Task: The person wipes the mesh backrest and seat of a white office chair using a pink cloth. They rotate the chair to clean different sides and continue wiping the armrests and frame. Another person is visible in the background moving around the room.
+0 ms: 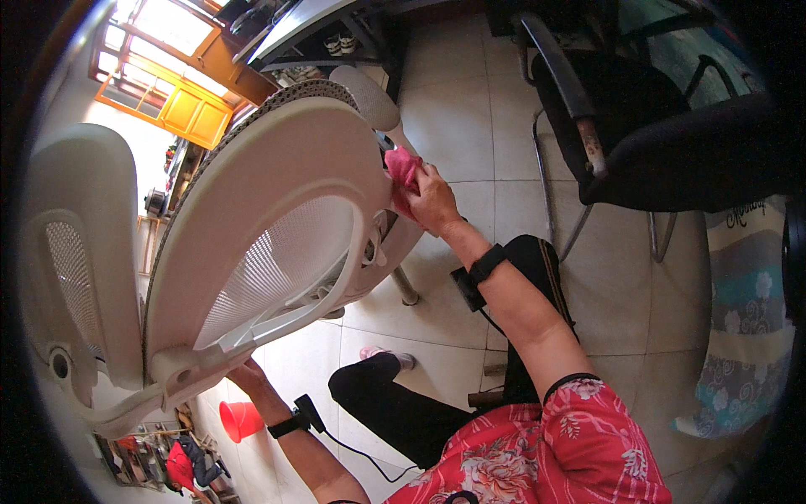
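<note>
A pale office chair (302, 148) with a mesh back (277, 258) fills the left and middle of the view, its headrest (94, 252) at the far left. My right hand (433, 200) grips a crumpled pink cloth (403, 167), pressed against the lower side of the chair's back frame near the armrest (368, 97). At the upper end of the frame, close to the headrest joint, is my left hand (248, 380). The chair hides its fingers, so their grip does not show.
A black chair (630, 145) with metal legs stands at right, beside a patterned cloth (746, 327). A red bucket (241, 421) sits on the tiled floor (441, 126) at lower left. Beyond it is another person (182, 463) in red. A desk (302, 28) is at the top.
</note>
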Motion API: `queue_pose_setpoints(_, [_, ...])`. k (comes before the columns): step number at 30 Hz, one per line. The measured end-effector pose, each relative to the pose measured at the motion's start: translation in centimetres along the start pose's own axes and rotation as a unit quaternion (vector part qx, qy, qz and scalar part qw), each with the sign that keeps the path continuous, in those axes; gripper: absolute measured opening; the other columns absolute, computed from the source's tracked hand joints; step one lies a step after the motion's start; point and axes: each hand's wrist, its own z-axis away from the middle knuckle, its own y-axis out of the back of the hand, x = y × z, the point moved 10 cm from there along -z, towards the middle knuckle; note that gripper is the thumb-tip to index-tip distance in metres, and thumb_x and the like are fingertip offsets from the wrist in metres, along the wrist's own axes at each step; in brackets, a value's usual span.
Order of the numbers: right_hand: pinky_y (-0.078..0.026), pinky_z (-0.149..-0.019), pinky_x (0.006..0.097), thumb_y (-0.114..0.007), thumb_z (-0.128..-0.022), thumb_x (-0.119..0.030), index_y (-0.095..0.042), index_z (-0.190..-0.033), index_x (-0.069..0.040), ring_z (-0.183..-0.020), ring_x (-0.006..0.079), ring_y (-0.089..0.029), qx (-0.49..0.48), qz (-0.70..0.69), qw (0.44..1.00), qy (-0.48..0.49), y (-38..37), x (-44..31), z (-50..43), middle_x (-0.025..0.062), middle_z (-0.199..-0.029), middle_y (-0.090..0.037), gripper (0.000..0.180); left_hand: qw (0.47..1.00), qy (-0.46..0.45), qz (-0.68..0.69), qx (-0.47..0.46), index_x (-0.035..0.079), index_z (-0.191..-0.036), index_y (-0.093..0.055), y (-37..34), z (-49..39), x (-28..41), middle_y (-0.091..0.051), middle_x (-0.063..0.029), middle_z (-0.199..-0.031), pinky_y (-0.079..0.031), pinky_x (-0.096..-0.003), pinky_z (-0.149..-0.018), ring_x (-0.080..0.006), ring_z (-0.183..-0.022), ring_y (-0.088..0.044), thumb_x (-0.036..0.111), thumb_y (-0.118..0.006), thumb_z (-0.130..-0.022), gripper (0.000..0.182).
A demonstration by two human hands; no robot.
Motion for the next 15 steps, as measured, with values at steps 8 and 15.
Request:
queue_pose_setpoints(8, [-0.051,-0.084,0.0491,-0.058,-0.079,-0.013,-0.061,-0.101,-0.004,-0.102,0.0392,-0.059,-0.104,0.164,0.980,-0.038,0.8,1.1,0.3,0.0188,-0.111,-0.057,0.024,0.999,0.027,-0.028,-0.028,0.010,-0.144,-0.029,0.7,-1.1,-1.4,-0.035,-0.0125,-0.143,-0.039,-0.0424,-0.110,-0.0253,-0.128,-0.042,0.032,-0.061,-0.093,0.064])
queue_pose_setpoints(15, [-0.054,-0.081,0.0471,-0.056,-0.079,-0.006,-0.061,-0.104,-0.009,-0.105,0.0393,-0.053,-0.015,0.183,0.982,0.048,1.2,-1.2,-0.4,0.0145,-0.119,-0.051,0.026,0.998,0.027,-0.056,-0.023,0.010,-0.144,-0.028,2.7,-2.3,-3.2,-0.036,-0.0118,-0.143,-0.039,-0.0425,-0.110,-0.0254,-0.129,-0.041,0.032,-0.061,-0.093,0.064])
